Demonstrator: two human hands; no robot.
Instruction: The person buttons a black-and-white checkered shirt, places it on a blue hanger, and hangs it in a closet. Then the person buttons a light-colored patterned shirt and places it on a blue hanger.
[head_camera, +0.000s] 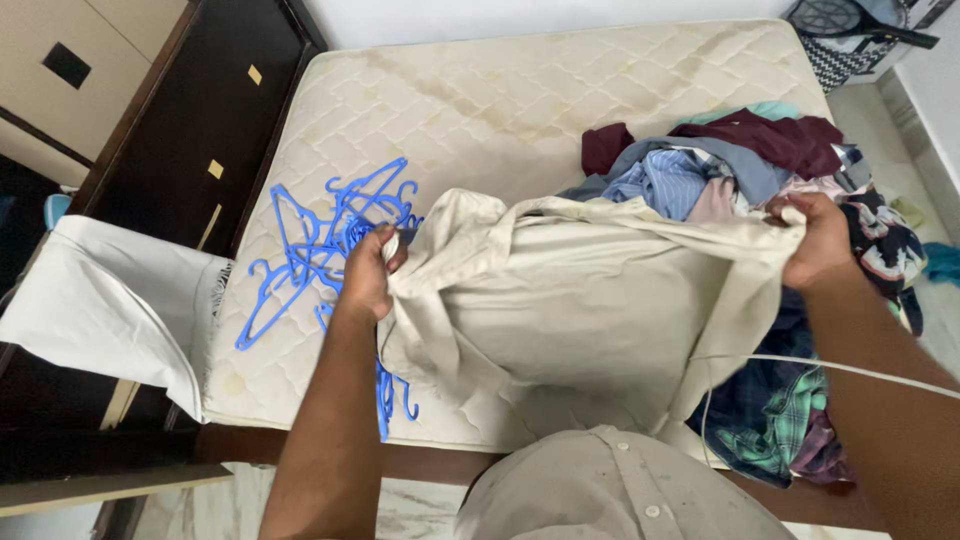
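Left hand (368, 272) – we gripped the crumpled beige cotton shirt (570, 310) | right hand (820, 240) – clenched on its other edge | blue plastic hangers (320, 250) lay beside, on the quilted cream mattress (480, 110).

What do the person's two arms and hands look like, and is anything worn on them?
Both forearms are bare: no sleeves, watch, bracelet or gloves show. The left hand and right hand show no rings. A thin white cable crosses in front of the right forearm.

Blue hangers (320, 250) lie on a bare mattress (500, 100) beside a pile of clothes (730, 170)
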